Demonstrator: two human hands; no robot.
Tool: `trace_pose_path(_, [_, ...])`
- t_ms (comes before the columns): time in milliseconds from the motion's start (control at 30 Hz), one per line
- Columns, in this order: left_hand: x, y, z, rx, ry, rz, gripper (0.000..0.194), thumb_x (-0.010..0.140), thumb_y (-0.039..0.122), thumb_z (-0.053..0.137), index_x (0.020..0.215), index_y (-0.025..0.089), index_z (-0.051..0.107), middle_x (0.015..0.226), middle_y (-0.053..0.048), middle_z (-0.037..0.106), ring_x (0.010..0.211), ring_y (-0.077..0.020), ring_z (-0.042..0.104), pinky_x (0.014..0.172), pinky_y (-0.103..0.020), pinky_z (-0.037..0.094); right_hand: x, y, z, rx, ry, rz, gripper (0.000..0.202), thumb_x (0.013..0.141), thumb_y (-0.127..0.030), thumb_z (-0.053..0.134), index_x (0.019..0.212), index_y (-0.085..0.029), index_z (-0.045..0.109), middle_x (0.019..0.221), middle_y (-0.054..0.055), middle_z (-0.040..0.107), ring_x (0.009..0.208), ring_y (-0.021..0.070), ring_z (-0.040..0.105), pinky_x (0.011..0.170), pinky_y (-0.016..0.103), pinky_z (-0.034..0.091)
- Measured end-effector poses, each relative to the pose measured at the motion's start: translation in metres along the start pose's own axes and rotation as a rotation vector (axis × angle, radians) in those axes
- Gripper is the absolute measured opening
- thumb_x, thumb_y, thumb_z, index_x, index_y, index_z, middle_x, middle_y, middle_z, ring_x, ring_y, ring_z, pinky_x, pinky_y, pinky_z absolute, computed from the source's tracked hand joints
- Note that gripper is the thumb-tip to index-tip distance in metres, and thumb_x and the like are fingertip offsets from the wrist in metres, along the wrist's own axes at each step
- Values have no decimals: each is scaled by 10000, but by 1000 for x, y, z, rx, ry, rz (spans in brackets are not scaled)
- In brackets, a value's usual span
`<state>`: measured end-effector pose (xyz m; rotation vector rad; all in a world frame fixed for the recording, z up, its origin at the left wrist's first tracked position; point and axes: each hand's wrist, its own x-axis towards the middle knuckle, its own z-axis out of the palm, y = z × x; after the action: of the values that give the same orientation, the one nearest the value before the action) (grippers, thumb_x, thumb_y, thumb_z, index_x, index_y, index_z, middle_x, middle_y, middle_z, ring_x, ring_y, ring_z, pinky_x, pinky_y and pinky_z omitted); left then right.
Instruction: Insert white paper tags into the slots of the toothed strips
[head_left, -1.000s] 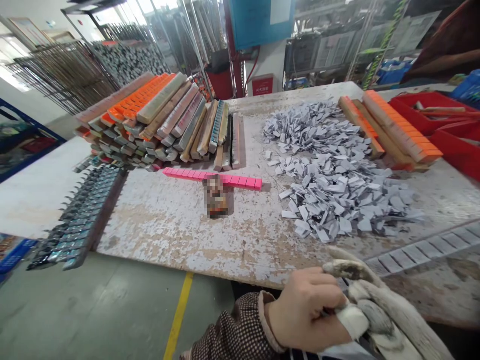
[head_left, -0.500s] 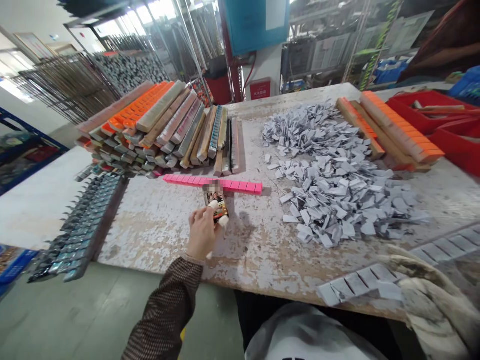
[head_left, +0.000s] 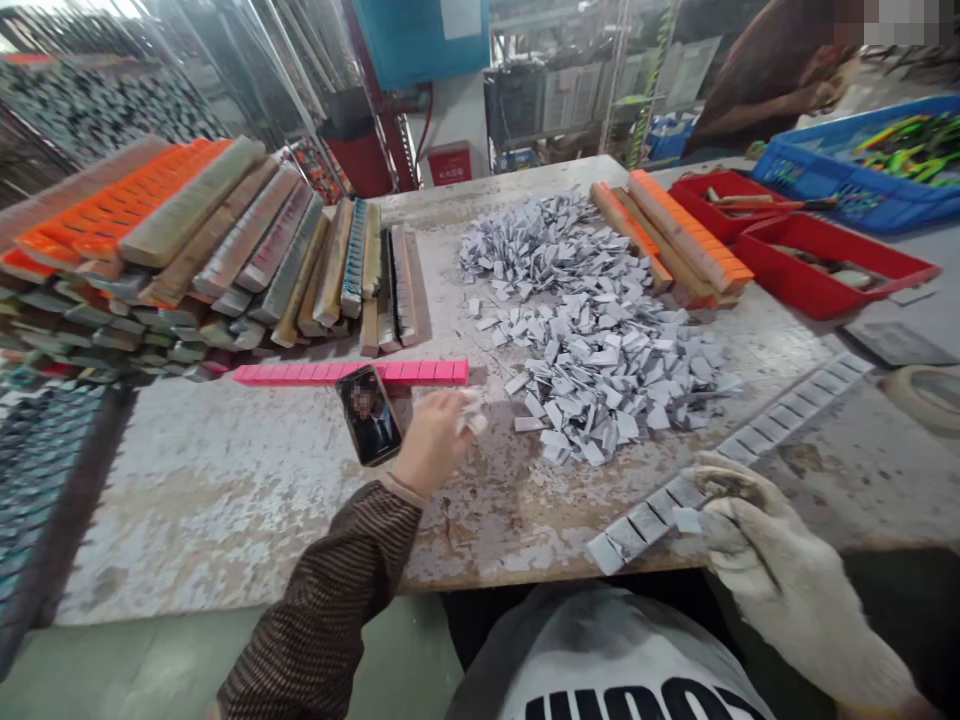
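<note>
My left hand [head_left: 442,430], bare apart from white covers on the fingertips, hovers over the table between the phone and the pile of white pieces. Its fingers are loosely bent and slightly apart, with nothing seen between them. The lit phone [head_left: 369,415] lies left of it, against a pink segmented bar [head_left: 300,373]. My right hand [head_left: 739,515], in a white work glove, is closed around the middle of a long strip of white segments [head_left: 787,412] near the table's front edge. A loose white piece [head_left: 688,520] shows at its fingertips. The glove hides part of the strip.
Many small white pieces [head_left: 600,350] are heaped mid-table. Stacked bars [head_left: 232,230] stand at the left, orange-topped bars [head_left: 690,235] behind the heap. Red trays [head_left: 832,262] and a blue crate [head_left: 862,180] are at the right; another person's arm [head_left: 772,105] is beyond.
My left hand has left the phone and moved right; the phone now lies uncovered, its screen showing a different picture. The view has turned right. My right hand still holds the strip.
</note>
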<state>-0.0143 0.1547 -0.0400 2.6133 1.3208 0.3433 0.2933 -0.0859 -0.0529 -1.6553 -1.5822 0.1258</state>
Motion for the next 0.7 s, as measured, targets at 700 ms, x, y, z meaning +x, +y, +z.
trace_pose_path(700, [-10, 72, 25, -354, -155, -5, 68, 909, 148, 547, 923, 215, 550, 921, -32, 676, 816, -191, 650, 743, -302, 502, 16, -26, 28, -360, -280, -317, 158, 862, -92, 538, 867, -161, 680, 1066, 150, 672, 1168, 345, 621, 1084, 596, 478])
